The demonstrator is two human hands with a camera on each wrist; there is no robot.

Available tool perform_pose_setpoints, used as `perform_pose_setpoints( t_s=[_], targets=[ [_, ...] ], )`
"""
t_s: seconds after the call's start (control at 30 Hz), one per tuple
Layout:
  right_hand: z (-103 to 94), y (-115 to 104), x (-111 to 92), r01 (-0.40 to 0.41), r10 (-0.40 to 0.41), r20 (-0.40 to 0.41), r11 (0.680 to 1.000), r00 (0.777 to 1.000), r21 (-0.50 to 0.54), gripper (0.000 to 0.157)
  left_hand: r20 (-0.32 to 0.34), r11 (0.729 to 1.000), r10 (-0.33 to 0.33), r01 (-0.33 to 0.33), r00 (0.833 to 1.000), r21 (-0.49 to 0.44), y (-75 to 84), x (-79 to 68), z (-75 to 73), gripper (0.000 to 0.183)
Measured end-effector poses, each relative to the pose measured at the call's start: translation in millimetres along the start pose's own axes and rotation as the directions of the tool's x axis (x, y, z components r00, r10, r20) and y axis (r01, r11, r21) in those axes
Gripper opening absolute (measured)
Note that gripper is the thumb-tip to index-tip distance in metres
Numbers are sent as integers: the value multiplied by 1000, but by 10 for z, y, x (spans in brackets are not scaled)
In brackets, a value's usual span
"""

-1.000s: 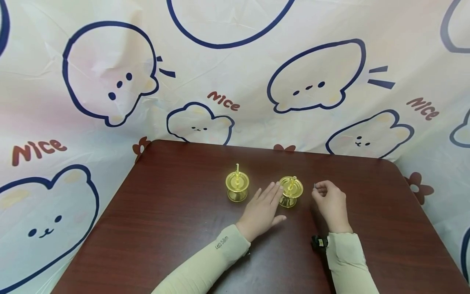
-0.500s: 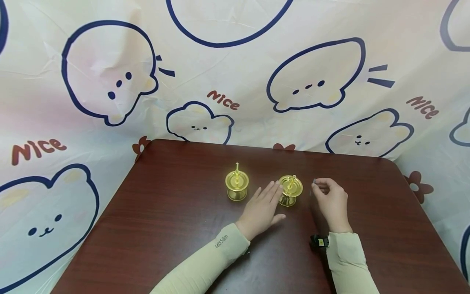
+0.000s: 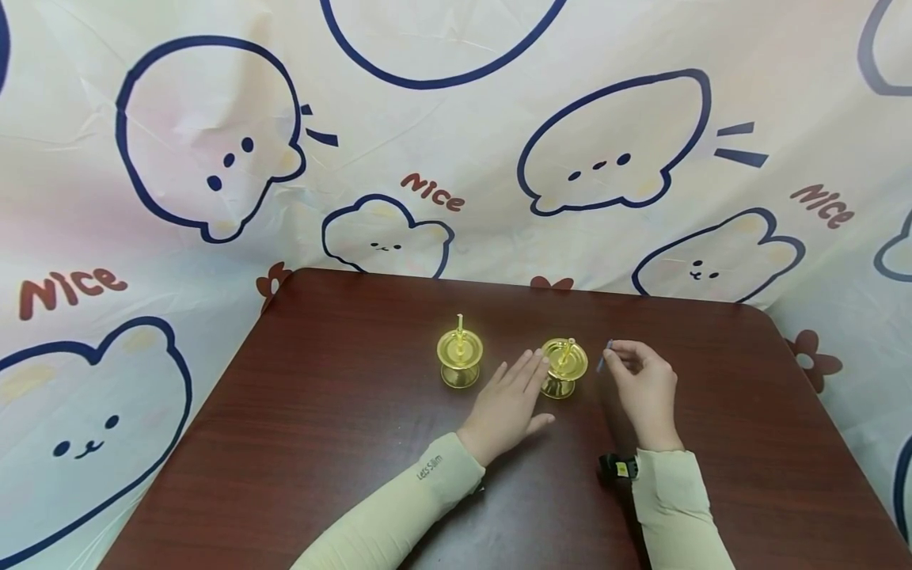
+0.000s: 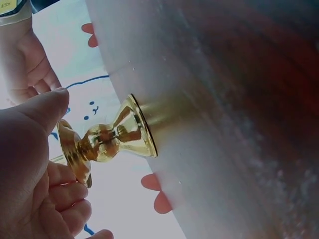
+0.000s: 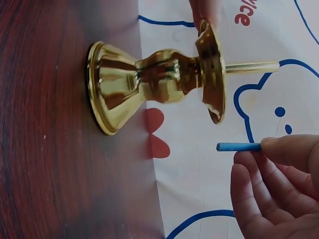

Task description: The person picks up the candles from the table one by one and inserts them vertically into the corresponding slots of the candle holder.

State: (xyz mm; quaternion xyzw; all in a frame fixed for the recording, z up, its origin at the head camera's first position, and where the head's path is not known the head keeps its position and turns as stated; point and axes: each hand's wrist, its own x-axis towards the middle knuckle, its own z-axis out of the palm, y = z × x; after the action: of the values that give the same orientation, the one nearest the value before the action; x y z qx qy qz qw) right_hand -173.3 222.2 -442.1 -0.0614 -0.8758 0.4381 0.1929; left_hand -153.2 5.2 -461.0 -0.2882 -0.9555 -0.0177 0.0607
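Two shiny brass candle holders stand upright on the table; each has a dish on a short foot and a thin post at its centre. My left hand point(image 3: 504, 405), fingers nearly straight, touches the dish rim of the right candle holder point(image 3: 569, 362). That holder's waisted foot shows in the left wrist view, partly behind my left hand point(image 4: 30, 164). My right hand point(image 3: 647, 392) pinches a short, thin blue stick point(image 5: 238, 147) between thumb and fingertips, apart from the holder at its right side. The left candle holder point(image 3: 459, 356) carries a pale stick tip on its post, and no hand touches it.
Both forearms lie over the dark red-brown wooden table point(image 3: 321, 427). A cloth point(image 3: 484, 158) printed with cartoon bears hangs right behind the table's far edge and along its sides. A dark camera point(image 3: 618, 469) sits at the right wrist.
My right hand has risen slightly away from me, and more of the blue stick now shows below its fingertips. The left hand and both candle holders stay in place.
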Motion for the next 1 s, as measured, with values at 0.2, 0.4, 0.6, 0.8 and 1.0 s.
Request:
perform_pose_setpoints(
  t_s=[0.2,0.4,0.6,0.8,1.0],
  targets=[
    [-2,-26,-8,-12,13,-27,998,1000,54,21,-1,1000,-6,6,1000,-5,1,-5,17,84],
    [-11,-69,-9,-24,30,-40,990,999,138,22,-1,1000,-11,11,1000,-7,3,-8,17,84],
    [-20,-95,-7,-30,37,-36,984,999,174,23,-11,1000,-7,7,1000,-12,1,-1,27,84],
    [-23,-99,-2,-35,46,-45,973,998,230,24,-21,1000,-6,6,1000,-6,2,-1,33,84],
    [-19,-121,3,-40,59,-52,947,997,319,27,-27,1000,-8,8,1000,-4,6,0,41,84]
  ],
)
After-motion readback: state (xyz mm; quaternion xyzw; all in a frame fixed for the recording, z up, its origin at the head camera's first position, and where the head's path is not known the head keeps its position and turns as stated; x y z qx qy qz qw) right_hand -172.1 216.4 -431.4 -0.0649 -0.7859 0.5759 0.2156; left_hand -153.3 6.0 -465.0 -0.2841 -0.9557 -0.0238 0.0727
